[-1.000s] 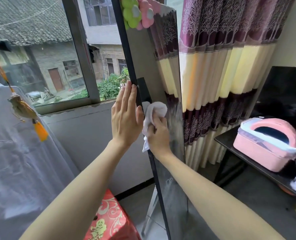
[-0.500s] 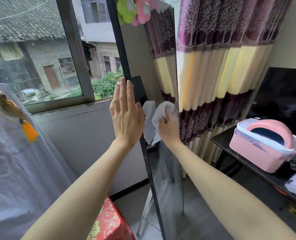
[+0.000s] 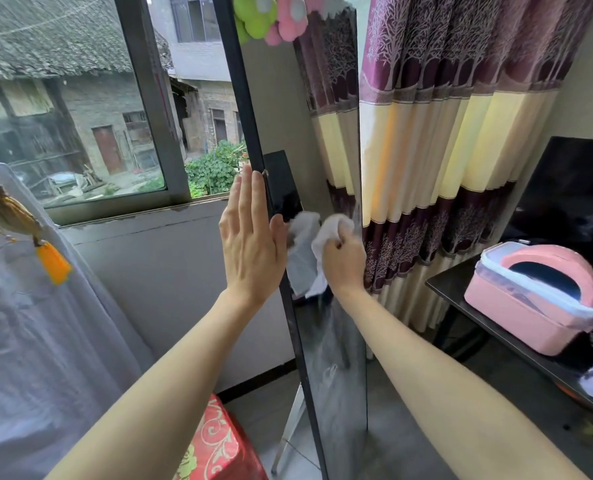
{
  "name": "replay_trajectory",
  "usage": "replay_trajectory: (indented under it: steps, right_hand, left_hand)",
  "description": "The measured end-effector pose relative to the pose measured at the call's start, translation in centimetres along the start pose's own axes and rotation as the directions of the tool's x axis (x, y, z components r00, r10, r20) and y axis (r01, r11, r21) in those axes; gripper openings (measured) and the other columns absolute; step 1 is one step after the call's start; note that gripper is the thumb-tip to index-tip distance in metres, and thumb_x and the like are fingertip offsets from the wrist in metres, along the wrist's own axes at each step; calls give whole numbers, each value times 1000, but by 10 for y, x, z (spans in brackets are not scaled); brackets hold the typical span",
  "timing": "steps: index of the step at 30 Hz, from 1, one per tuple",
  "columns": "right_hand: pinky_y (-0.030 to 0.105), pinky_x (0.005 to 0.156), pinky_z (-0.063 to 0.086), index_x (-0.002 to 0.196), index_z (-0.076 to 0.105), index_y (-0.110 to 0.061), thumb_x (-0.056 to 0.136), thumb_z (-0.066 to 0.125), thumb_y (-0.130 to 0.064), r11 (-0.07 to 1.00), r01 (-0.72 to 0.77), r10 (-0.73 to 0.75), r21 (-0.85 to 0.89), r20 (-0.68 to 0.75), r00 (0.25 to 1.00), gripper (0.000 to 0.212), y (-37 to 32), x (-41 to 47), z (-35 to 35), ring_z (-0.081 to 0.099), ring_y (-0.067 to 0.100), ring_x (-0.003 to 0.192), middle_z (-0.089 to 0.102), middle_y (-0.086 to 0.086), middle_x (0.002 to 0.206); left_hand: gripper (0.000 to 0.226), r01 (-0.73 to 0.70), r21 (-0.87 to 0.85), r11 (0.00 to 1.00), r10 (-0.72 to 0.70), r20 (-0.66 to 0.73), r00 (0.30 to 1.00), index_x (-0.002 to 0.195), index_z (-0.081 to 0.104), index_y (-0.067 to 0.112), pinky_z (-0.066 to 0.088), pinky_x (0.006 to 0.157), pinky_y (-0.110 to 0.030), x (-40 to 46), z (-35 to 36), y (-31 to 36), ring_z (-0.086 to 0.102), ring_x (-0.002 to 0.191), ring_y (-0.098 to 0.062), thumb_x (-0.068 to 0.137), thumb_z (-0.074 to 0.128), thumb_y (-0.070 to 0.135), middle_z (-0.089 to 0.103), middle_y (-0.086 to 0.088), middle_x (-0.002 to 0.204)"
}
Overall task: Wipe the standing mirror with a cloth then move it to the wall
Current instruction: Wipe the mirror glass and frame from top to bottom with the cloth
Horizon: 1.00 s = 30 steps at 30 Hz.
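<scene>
Head view: my left hand point(image 3: 251, 237) flat, fingers straight, against mirror point(image 3: 336, 341) frame; my right hand point(image 3: 344, 263) clutching cloth point(image 3: 326, 237) on glass.

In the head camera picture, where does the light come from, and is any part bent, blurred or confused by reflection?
Head view: soft daylight enters through the window, with no hard shadows. The wide lens bends the mirror frame and the curtain outward. The glass reflects the curtain and the cloth held by the right hand, so a doubled cloth appears. The left hand is sharp; the edges look softer.
</scene>
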State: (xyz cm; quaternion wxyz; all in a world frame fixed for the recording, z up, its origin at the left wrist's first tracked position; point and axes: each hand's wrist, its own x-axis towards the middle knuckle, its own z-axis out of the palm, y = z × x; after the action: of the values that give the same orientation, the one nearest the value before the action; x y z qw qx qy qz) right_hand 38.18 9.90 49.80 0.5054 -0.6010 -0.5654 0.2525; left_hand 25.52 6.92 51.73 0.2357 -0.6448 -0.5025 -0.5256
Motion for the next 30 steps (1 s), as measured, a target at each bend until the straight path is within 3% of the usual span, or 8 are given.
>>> replay_trajectory:
  steps: [2,6,9,11,14,17,22,30]
  right_hand:
    - [19,69,33,139,38,-17,92,36,-5,987,146,-146,65,-13,989,48,-33,-1,-5,44,20,84,39,5,97]
    - [16,80,39,141,36,-13,93,45,-6,913,408,-408,9,37,912,49,-50,-16,5,51,20,96,44,15,119]
    - [35,89,45,125,48,-4,94,41,-9,993,61,-46,-100,149,988,33,0,-12,18,55,31,107,51,17,117]
    - [35,87,46,99,55,-3,93,38,-7,959,-132,198,-250,263,944,19,32,-21,10,56,32,109,56,16,108]
    - [30,86,44,85,58,-16,89,36,-4,903,-166,299,-397,303,905,25,52,-36,-8,57,29,105,61,10,110]
    - [35,92,44,113,62,-15,89,36,-10,866,-122,308,-485,324,894,35,51,-36,-17,54,34,114,61,16,119]
    - [45,100,36,123,53,-14,90,33,-8,742,74,177,-667,300,937,39,38,-34,-39,39,33,124,47,13,132]
    - [39,92,34,121,55,-14,90,40,-4,685,374,-245,-626,286,926,36,31,-31,-79,50,29,112,60,8,116]
  left_hand:
    - [47,15,-18,1000,-14,13,1000,141,18,5,17,111,-32,0,-1,1,18,138,-30,99,26,25,24,-26,149]
    - [50,22,-5,1000,-22,31,999,142,19,5,25,107,-41,0,-3,0,19,138,-31,97,33,22,21,-23,148]
    - [50,29,17,999,-30,56,998,142,20,7,30,105,-45,0,-7,0,22,136,-31,96,32,25,23,-21,147]
    - [52,30,20,999,-32,81,996,142,20,9,32,103,-45,-1,-10,1,24,135,-30,94,33,25,27,-23,146]
    - [54,44,20,999,-46,98,994,142,20,11,36,101,-45,-3,-14,3,26,133,-29,91,36,24,29,-23,146]
    - [54,78,13,997,-79,107,991,142,21,14,38,98,-46,-9,-15,5,30,130,-29,91,37,24,31,-21,143]
    - [48,119,-2,993,-118,122,985,133,29,16,41,90,-45,-32,-20,3,39,111,-27,87,39,22,34,-10,126]
    - [24,68,-184,981,-18,261,965,106,42,18,44,52,-30,-57,-34,11,61,65,-28,84,36,22,59,-10,89]
